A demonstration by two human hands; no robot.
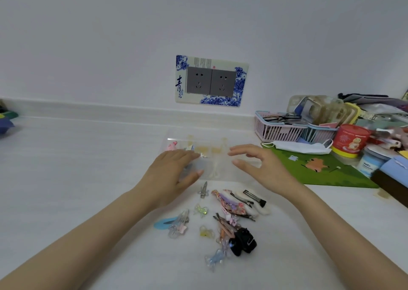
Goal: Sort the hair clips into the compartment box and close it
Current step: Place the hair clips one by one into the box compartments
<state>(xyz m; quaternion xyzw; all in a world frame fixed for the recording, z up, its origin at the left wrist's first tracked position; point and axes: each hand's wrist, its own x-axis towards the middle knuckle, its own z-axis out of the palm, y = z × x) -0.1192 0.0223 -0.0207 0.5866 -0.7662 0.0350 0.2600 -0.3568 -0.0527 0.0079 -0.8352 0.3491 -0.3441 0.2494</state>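
The white bench (88,168) carries everything, and the clear compartment box (215,165) lies flat on it, towards the back wall. The box looks like thin, stiff plastic. It is probably light and apt to slide on the smooth top, so it is best taken by its two short ends or steadied from above. Its walls are so transparent that I cannot tell whether the lid is up or down.

Over the box's left half the left hand (174,170) lies palm down with straight fingers, apparently resting on it. Over the right half the right hand (258,166) hovers with relaxed, slightly curved fingers and the thumb apart, holding nothing.

To the right of the box a pink basket (278,130) holds spectacles. Inside the box, the far-left compartment holds a pink piece (172,145), and yellowish shapes show in the middle compartments. The rest is too faint to read.

Nearer the person than the box, the hair clips (223,214) lie loose in a heap. They look small, light and hard. The translucent ones seem slippery and want a fingertip pinch across the body. The bulky black clip (242,243), farthest from the box, gives more to hold.
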